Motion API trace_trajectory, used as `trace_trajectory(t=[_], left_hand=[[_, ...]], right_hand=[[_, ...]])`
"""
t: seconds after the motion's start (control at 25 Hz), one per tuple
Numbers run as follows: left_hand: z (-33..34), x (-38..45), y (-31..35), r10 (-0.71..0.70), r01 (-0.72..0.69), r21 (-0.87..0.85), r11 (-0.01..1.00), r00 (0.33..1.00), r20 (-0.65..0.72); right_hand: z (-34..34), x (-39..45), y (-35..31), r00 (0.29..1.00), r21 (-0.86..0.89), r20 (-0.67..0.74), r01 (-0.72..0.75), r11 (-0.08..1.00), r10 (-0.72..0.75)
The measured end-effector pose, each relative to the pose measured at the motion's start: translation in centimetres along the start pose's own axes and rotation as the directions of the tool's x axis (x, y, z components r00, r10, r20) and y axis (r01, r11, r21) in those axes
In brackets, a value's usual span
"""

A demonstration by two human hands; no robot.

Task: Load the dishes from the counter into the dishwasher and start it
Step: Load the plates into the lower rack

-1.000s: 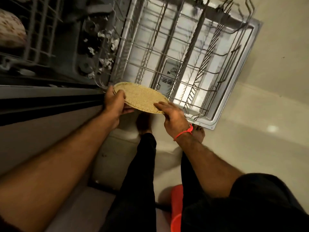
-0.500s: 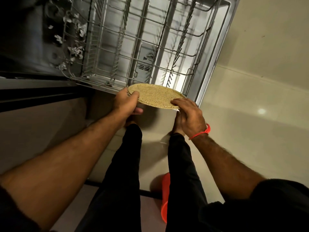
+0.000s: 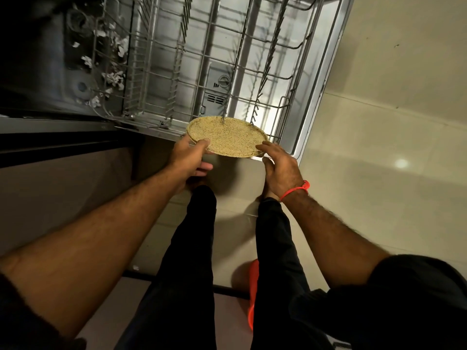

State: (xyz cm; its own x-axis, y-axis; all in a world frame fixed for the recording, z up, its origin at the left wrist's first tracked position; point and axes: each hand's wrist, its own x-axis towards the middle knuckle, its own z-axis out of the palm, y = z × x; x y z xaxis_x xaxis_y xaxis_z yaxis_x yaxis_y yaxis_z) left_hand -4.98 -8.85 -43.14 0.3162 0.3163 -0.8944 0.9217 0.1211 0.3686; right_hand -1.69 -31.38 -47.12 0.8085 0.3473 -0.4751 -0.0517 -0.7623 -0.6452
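Note:
A round speckled tan plate (image 3: pixel 227 137) is held nearly flat over the near edge of the dishwasher's pulled-out lower rack (image 3: pixel 209 61). My left hand (image 3: pixel 188 157) grips its left rim, thumb on top. My right hand (image 3: pixel 279 165), with a red thread at the wrist, holds the right rim with its fingertips. The wire rack holds no dishes where I can see, and its tines stand in rows. The open dishwasher door (image 3: pixel 326 79) lies beneath the rack.
White scraps lie in the dark tub (image 3: pixel 83 54) at the left. A counter front (image 3: pixel 58 178) runs along the left. Beige floor tiles (image 3: pixel 379 173) spread to the right. An orange object (image 3: pixel 252 294) sits on the floor between my legs.
The plate and both hands have shifted right along the rack's near edge, toward the door's corner. Both hands keep the same hold on the rim.

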Motion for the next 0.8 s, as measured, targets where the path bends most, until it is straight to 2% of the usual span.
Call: trace_trajectory(t=[0.16, 0.32, 0.48, 0.6, 0.72, 0.8], left_hand=[[0.1, 0.0, -0.6, 0.008, -0.007, 0.02, 1.0, 1.0, -0.025], [0.2, -0.6, -0.7, 0.025, -0.013, 0.14, 0.99, 0.996, -0.083], [-0.1, -2.7, -0.5, 0.228, -0.216, 0.124, 0.968, 0.97, -0.089], [-0.7, -5.9, 0.7, 0.343, -0.338, 0.071, 0.938, 0.937, -0.063], [-2.3, -11.7, 2.9, 0.416, -0.417, 0.011, 0.909, 0.902, -0.116], [-3.9, -16.4, 3.6, 0.453, -0.466, -0.019, 0.884, 0.868, -0.206]], right_hand=[[-0.3, -0.3, -1.0, 1.0, -0.021, 0.003, 0.006, 1.0, -0.006], [-0.3, 0.0, -2.7, 0.998, -0.025, -0.03, 0.061, 0.998, -0.062], [-1.1, 0.4, -6.5, 0.995, 0.019, 0.011, 0.103, 0.995, -0.103], [-3.4, 0.1, -10.0, 0.981, 0.022, 0.038, 0.188, 0.982, -0.189], [-6.9, -1.2, -13.7, 0.945, 0.023, 0.1, 0.312, 0.95, -0.312], [-9.2, -2.5, -17.1, 0.891, 0.029, 0.172, 0.421, 0.907, -0.419]])
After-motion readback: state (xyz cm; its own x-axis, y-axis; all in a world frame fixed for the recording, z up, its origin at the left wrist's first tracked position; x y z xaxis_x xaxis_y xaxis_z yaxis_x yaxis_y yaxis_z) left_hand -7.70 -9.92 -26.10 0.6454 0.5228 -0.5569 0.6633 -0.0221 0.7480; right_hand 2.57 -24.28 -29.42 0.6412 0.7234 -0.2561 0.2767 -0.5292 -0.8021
